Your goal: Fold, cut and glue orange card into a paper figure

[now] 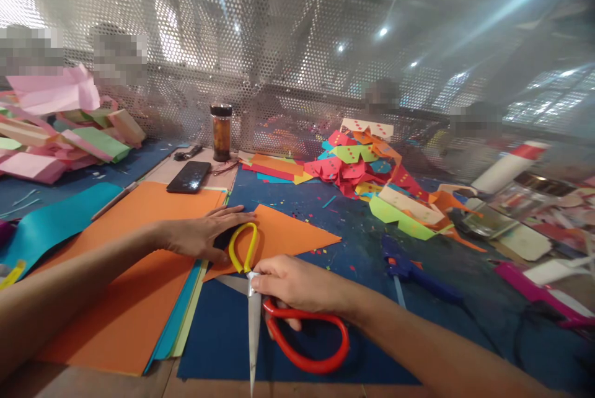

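My left hand (199,234) lies flat with its fingers stretched out, over the right edge of a stack of orange paper sheets (116,299) and the end of a folded or cut orange paper piece (288,230). My right hand (292,283) is closed around the middle of a pair of scissors (253,317), near the pivot. One scissor handle is yellow and stands by my left fingers; the other is red and sits below my right hand. The blades are spread, one pointing toward me and one to the left.
Beyond the hands are a black phone (189,176), a jar of brown liquid (222,134) and a pile of colourful dotted paper cut-outs (353,165). A blue glue gun (418,274) rests at right. Folded pastel paper (60,144) heaps at far left. A perforated metal screen (279,57) closes off the back.
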Available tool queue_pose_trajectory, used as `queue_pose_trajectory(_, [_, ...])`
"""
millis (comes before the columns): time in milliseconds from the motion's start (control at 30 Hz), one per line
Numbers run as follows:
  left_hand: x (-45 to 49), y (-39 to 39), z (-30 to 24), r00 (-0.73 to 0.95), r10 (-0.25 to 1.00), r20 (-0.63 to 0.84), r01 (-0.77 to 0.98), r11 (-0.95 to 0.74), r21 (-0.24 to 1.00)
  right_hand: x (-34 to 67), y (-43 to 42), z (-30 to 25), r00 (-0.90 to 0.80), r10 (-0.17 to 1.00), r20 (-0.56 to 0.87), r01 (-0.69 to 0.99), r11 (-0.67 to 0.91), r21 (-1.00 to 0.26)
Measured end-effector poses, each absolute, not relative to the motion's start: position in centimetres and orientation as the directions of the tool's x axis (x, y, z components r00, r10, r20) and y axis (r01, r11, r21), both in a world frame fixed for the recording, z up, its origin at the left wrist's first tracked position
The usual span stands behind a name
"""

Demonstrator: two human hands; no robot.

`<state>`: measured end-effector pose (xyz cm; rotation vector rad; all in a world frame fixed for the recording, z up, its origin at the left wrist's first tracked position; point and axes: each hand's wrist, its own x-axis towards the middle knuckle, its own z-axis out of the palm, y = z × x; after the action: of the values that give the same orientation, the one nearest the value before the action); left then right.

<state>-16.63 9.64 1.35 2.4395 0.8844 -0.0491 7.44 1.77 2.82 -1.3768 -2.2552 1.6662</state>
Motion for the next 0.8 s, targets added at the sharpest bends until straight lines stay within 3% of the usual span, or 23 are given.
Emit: queue_pose_trajectory(800, [-16.63,9.71,1.54,0.787,0.577,-0.218,0.6,-0.633,0.49,7.12,1.6,3.07,-0.61,0.643,-0.463,0.639,0.054,-0.767])
